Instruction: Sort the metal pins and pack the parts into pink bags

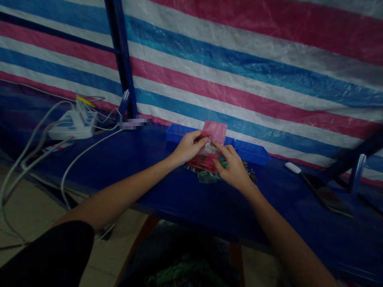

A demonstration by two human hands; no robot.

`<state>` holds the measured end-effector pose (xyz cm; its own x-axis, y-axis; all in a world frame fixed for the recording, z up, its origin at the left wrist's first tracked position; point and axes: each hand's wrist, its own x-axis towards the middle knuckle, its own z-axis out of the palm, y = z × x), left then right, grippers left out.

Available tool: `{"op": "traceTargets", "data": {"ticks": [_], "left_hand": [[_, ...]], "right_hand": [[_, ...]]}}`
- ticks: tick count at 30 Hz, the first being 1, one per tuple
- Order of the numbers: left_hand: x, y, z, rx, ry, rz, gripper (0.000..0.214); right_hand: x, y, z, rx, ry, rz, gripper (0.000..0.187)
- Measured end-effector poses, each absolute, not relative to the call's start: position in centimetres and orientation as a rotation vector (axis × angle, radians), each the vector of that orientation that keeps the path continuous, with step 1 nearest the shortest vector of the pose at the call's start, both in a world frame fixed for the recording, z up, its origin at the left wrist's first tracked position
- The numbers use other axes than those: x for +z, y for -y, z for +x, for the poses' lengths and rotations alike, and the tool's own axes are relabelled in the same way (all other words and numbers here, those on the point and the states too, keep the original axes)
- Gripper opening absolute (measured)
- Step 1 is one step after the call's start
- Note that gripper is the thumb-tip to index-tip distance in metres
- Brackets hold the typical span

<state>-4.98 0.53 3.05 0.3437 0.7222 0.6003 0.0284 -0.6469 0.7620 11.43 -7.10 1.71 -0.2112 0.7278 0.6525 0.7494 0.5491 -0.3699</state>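
Between my two hands is a pink plastic bag, raised above the blue table. My left hand is closed, pinching the bag's left side with thumb and fingers. On the bag's right side, my right hand has its fingers bent against the plastic. A clear, crinkled part shows between the fingertips; its contents are too blurred to name. Below the hands lie more red plastic bags and a pile of small greenish and metallic pieces. Dark, thin screw-like pieces lie right of my right hand.
Blue bins stand behind my hands against the striped tarp. A phone and a small white case lie to the right. At left, a white power strip trails several cables over the blue table.
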Motion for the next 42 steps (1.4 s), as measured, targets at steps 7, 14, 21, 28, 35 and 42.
{"op": "traceTargets", "data": {"ticks": [7,14,21,28,35,42], "left_hand": [[3.2,0.4,-5.5,1.459,-0.441,2.512,0.021],[2.3,0.9,-4.9,1.066,-0.354,2.709,0.024],[2.8,0.5,-4.6,1.101,-0.494,2.031,0.046],[2.3,-0.4,-4.3,0.927,-0.517,1.481,0.025],[2.5,-1.5,-4.9,1.319,-0.672,1.808,0.018],[2.7,-6.2,-9.9,1.861,-1.285,1.977,0.02]], "right_hand": [[1.9,6.3,11.6,0.556,1.48,-1.189,0.043],[1.9,6.6,10.9,0.51,1.467,-1.076,0.031],[1.7,7.3,10.6,-0.068,1.75,-1.074,0.048],[1.1,7.2,10.9,-0.14,1.935,-1.059,0.055],[0.5,7.1,10.0,-0.231,2.035,-1.125,0.041],[-0.2,7.1,10.0,-0.154,2.057,-1.289,0.045]]}}
